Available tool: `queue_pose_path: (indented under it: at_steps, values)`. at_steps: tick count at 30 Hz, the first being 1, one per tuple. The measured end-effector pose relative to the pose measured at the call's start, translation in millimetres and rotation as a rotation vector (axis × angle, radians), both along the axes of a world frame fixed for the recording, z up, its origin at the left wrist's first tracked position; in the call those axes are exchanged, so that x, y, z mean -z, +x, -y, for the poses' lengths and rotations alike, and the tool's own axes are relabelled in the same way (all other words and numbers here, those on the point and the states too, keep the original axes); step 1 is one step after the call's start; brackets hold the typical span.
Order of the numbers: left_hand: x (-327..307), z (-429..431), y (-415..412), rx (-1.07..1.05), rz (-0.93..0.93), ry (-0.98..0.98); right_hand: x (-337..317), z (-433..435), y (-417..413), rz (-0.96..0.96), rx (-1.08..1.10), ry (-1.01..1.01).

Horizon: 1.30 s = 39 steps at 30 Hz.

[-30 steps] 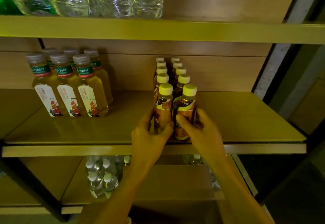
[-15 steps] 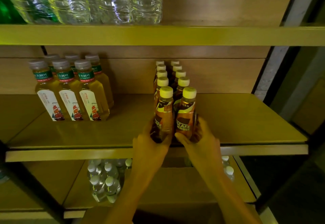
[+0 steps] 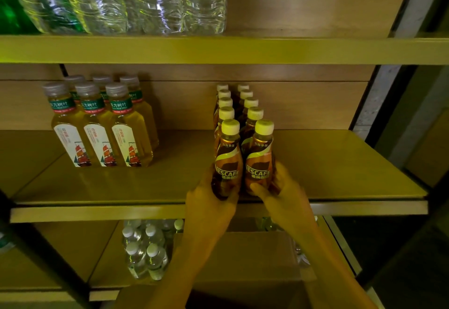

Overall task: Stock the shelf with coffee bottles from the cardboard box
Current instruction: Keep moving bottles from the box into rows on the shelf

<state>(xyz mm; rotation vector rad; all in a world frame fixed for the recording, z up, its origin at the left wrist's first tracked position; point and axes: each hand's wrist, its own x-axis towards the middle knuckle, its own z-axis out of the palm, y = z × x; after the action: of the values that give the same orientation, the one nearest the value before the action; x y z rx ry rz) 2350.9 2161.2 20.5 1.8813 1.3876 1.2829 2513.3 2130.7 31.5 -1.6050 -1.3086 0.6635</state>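
Two rows of coffee bottles (image 3: 226,114) stand on the middle shelf (image 3: 340,170) at frame centre. My left hand (image 3: 209,204) grips the left front bottle (image 3: 227,163) and my right hand (image 3: 286,199) grips the right front bottle (image 3: 258,163). Both bottles are smooth, waisted brown plastic with pale ribbed caps. I cannot tell what stock remains in the cardboard box (image 3: 243,260) below.

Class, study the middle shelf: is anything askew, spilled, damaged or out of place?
Nothing stands out. The coffee bottles stand upright in two straight rows; the left hand and right hand each grip a front one. Tea bottles stand upright too.
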Motion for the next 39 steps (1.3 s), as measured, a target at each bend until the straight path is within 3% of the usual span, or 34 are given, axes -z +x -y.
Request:
queue_pose_path:
  at_steps: [15, 19, 24, 30, 39]
  values:
    - [-1.4, 1.0, 0.3, -0.067, -0.025, -0.017, -0.5, -9.2, 7.9, 0.042, -0.124, -0.092]
    - [-7.2, 3.0, -3.4, -0.073, -0.15, 0.011, -9.1, -1.9, 4.3, 0.067, -0.124, -0.112]
    - [-8.2, 22.0, -27.1, -0.109, -0.381, 0.113, -16.3, 40.0, -2.0, 0.374, 0.008, 0.043]
    - [38.8, 58.4, -59.1, -0.082, -0.554, 0.184, 20.0, 90.5, -10.5, 0.726, 0.074, 0.103]
    - [103.3, 108.0, -69.0, 0.05, -0.618, 0.06, 91.7, 125.5, -20.6, 0.834, -0.037, -0.209]
